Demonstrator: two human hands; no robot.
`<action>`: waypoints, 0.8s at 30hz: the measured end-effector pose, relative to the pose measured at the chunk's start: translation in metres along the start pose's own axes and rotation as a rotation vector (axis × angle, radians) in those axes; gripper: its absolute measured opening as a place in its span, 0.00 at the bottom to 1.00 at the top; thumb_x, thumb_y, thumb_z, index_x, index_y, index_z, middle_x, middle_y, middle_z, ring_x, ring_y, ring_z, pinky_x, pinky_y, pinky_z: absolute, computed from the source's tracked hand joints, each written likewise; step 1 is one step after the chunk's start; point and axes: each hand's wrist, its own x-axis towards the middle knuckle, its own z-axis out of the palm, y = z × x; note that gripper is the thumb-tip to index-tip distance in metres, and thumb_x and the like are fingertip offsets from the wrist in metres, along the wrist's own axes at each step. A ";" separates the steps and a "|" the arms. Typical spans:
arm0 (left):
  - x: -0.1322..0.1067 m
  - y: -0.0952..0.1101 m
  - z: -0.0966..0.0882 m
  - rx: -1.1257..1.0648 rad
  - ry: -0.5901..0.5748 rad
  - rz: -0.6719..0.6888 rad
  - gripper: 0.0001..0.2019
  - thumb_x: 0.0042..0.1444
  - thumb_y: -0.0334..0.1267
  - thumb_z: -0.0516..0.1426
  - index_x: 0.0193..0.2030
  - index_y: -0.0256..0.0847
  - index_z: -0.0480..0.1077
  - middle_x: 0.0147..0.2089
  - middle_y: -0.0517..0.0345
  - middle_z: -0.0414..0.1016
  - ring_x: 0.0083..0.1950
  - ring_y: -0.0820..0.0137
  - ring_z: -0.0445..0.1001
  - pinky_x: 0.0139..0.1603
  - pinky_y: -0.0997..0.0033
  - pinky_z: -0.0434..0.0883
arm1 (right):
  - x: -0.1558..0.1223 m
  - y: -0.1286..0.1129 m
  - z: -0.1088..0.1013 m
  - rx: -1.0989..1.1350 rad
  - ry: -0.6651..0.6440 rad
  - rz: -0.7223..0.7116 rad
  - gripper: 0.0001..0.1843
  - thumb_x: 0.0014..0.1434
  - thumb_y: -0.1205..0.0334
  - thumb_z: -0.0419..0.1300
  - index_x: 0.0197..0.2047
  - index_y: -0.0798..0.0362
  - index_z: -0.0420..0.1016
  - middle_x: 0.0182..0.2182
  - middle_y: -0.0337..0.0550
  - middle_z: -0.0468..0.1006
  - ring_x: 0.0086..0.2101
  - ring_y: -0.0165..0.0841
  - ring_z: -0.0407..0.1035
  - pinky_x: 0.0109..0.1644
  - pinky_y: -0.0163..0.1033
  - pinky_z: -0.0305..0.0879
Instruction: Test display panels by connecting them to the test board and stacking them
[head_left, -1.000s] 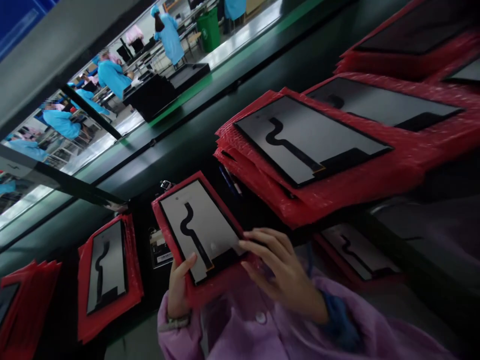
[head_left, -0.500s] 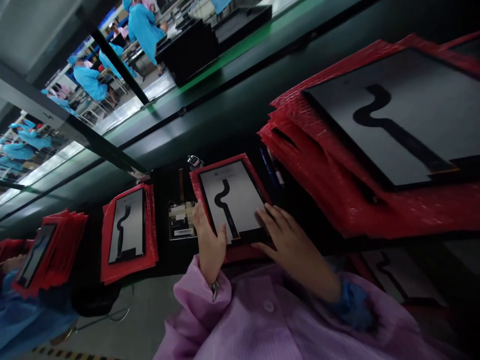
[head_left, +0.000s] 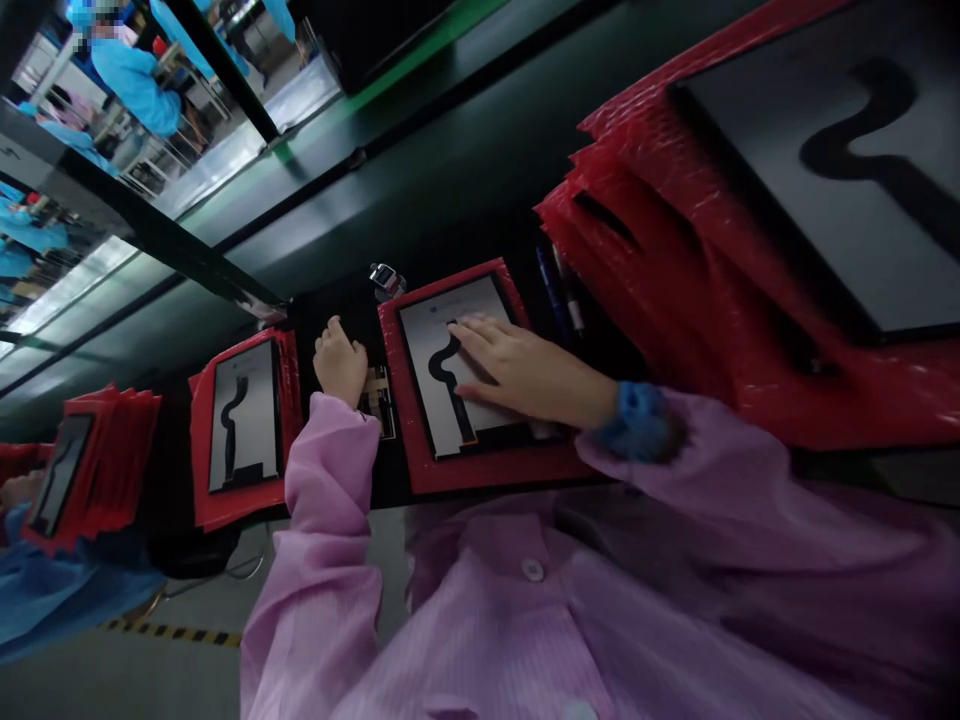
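Note:
My right hand [head_left: 517, 365] lies flat on a grey LCD panel [head_left: 424, 325], fingers stretched out over its upper middle. A black curved flex cable [head_left: 442, 365] runs down the panel beside my fingertips. Under the panel is a red foam sheet [head_left: 416, 465]. To the left, my left hand [head_left: 341, 362] has its fingers curled beside a small circuit board [head_left: 385, 405], which it partly covers. Whatever those fingers may hold is hidden.
Red sheets stacked with another panel [head_left: 247, 410] lie left, and a larger stack [head_left: 637, 300] rises close on the right. A metal tally counter [head_left: 386, 280] and a blue pen [head_left: 551, 285] lie behind. A co-worker's blue sleeve [head_left: 67, 590] shows at far left.
My left hand has left the panel's left edge and moved left to the circuit board. My right hand has slid from the panel's right edge onto its face. The view has shifted.

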 end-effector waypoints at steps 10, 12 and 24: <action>0.007 -0.017 0.011 -1.040 0.209 0.035 0.28 0.62 0.55 0.63 0.64 0.46 0.64 0.36 0.63 0.76 0.39 0.73 0.78 0.48 0.69 0.74 | 0.004 -0.002 0.025 0.063 -0.012 0.057 0.42 0.68 0.48 0.60 0.75 0.65 0.57 0.72 0.65 0.59 0.73 0.55 0.52 0.76 0.64 0.54; 0.005 -0.013 0.005 -1.048 0.195 0.100 0.25 0.63 0.61 0.60 0.58 0.46 0.69 0.31 0.65 0.73 0.31 0.74 0.74 0.38 0.72 0.72 | 0.004 -0.005 0.023 0.161 0.021 0.081 0.38 0.67 0.52 0.61 0.73 0.62 0.60 0.67 0.63 0.67 0.70 0.53 0.58 0.74 0.63 0.58; -0.017 -0.001 -0.003 -0.908 -0.156 0.313 0.22 0.69 0.64 0.49 0.41 0.47 0.64 0.31 0.64 0.66 0.27 0.74 0.64 0.30 0.70 0.64 | 0.018 -0.018 0.028 1.162 0.064 0.339 0.42 0.72 0.46 0.40 0.79 0.44 0.20 0.79 0.51 0.37 0.71 0.40 0.59 0.64 0.53 0.73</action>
